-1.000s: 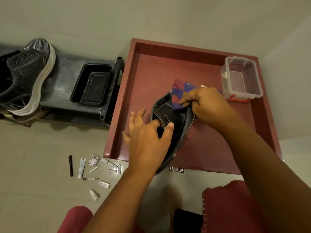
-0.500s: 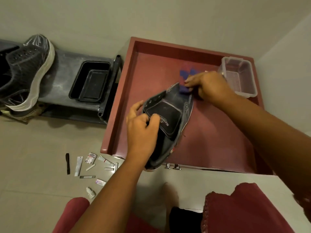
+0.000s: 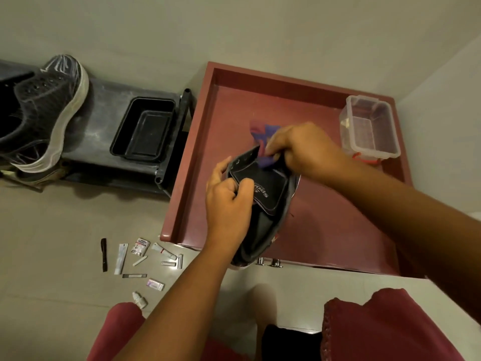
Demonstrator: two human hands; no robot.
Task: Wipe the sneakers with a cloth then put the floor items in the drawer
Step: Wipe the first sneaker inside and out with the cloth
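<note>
Our left hand point(image 3: 227, 201) gripped the black, matte sneaker point(image 3: 263, 204) by its padded tongue; our right hand's point(image 3: 302, 147) fingers pinched the blue-and-red cloth point(image 3: 264, 134).

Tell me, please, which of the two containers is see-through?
The clear plastic box standing in the far right corner of the red drawer. The other container, the black tray on the dark rack, is opaque.

Both bare forearms reach forward, the left hand point(image 3: 229, 199) curled with thumb and fingers pinching, the right hand point(image 3: 302, 147) just beyond it, knuckles up, fingers curled in a pinch.
</note>
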